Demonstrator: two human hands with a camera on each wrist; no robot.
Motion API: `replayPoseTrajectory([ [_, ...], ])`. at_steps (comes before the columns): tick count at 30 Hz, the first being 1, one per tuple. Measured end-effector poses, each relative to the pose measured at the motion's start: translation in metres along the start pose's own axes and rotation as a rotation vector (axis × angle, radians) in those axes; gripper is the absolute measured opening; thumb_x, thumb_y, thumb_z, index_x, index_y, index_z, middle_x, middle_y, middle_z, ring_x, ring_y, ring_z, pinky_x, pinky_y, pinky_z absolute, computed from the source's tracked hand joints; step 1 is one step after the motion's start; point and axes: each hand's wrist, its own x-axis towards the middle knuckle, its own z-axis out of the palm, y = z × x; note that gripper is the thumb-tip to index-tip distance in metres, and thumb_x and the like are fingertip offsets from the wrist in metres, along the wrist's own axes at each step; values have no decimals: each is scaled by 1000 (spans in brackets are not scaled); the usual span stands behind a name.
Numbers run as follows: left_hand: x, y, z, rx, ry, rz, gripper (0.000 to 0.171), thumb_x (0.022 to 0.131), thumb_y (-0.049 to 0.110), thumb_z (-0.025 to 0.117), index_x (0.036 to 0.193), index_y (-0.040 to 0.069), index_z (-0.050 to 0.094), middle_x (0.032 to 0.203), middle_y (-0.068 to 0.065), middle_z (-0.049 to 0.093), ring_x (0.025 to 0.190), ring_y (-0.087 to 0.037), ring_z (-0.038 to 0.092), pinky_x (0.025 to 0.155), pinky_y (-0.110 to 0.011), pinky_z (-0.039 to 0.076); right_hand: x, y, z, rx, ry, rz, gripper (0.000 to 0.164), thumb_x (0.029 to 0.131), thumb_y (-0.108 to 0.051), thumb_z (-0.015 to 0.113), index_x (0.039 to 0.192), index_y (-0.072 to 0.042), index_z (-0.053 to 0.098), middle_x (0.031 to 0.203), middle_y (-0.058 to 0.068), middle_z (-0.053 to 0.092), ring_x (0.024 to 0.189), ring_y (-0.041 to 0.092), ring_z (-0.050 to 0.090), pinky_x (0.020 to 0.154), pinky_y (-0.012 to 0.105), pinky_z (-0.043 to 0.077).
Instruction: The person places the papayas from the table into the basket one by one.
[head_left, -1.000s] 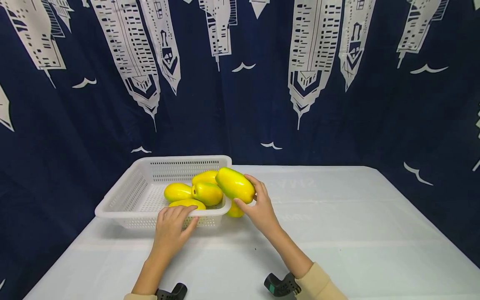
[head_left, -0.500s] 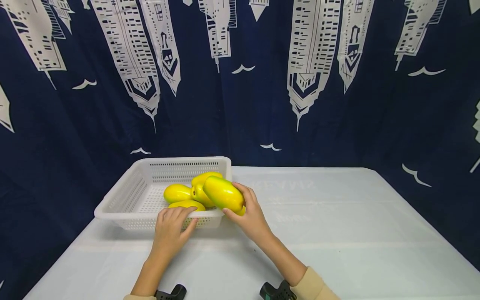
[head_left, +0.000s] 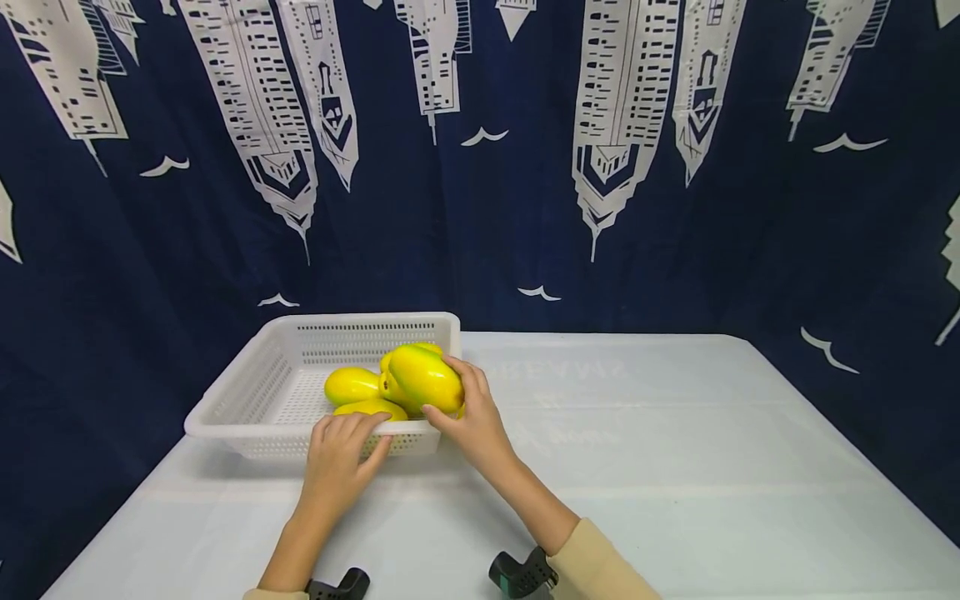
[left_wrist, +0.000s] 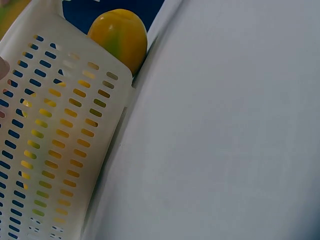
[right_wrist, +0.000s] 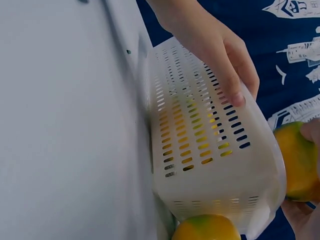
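A white perforated basket [head_left: 247, 430] stands on the table with several yellow-green mangoes [head_left: 352, 386] in its right half. With fingers over the near rim and thumb against the outer wall, my left hand [head_left: 337, 462] grips the basket. My right hand [head_left: 480, 425] holds a mango [head_left: 426, 379] above the basket's right end, its thumb on the near side. Another mango [right_wrist: 206, 229] lies outside, by the basket's right end, in the right wrist view; the left wrist view shows this mango [left_wrist: 120, 40] past the corner. In the head view it is hidden.
The white-covered table [head_left: 637, 450] extends to the right of the basket. Behind it hangs a dark blue curtain [head_left: 510, 208] printed with white buildings and birds. Black devices [head_left: 525, 573] are worn on both wrists.
My right hand has carried its mango leftward and a little down, from the basket's right edge to over the mangoes inside. My left hand stays on the rim.
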Motion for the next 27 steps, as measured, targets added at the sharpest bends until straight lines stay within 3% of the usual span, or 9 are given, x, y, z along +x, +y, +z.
replayPoseTrajectory([
  [6, 0, 0, -1, 11, -7, -5, 30, 79, 29, 62, 107, 17, 62, 93, -1, 65, 91, -23, 56, 89, -42, 32, 13, 1, 13, -224, -125, -54, 62, 77, -26, 68, 132, -15, 41, 132, 12, 45, 117, 26, 48, 95, 43, 42],
  [11, 0, 0, -1, 19, -7, 2, 30, 79, 29, 62, 106, 17, 63, 93, -1, 65, 90, -22, 56, 87, -41, 32, 19, 1, 17, -338, -135, -36, 43, 81, -20, 62, 122, -9, 53, 127, 9, 51, 119, 25, 47, 100, 40, 39],
  [14, -2, 1, -1, 13, -8, 2, 29, 78, 28, 62, 106, 18, 63, 93, 0, 65, 89, -22, 56, 86, -39, 32, 16, 2, 14, -293, -149, -30, 37, 83, -18, 60, 119, -9, 56, 128, 8, 50, 122, 25, 46, 102, 41, 37],
  [17, -4, 2, -1, 3, -10, -4, 30, 78, 28, 62, 106, 18, 63, 92, 1, 65, 88, -21, 56, 86, -38, 31, 12, 6, 6, -173, -131, -6, 38, 84, -18, 59, 122, -11, 53, 130, 9, 48, 123, 27, 45, 102, 46, 36],
  [21, -3, 3, -1, -6, -8, -9, 30, 79, 28, 61, 107, 17, 63, 92, 1, 64, 89, -21, 55, 85, -38, 30, 11, 17, -11, -47, -15, 45, 37, 85, -18, 56, 122, -13, 53, 127, 8, 49, 120, 27, 46, 102, 47, 35],
  [27, -1, 2, 1, -14, 6, -3, 29, 79, 28, 61, 106, 18, 63, 91, 2, 64, 88, -21, 55, 85, -38, 30, 12, 39, -35, -4, 108, 114, 39, 86, -17, 56, 124, -11, 51, 126, 10, 49, 116, 26, 46, 104, 43, 34],
])
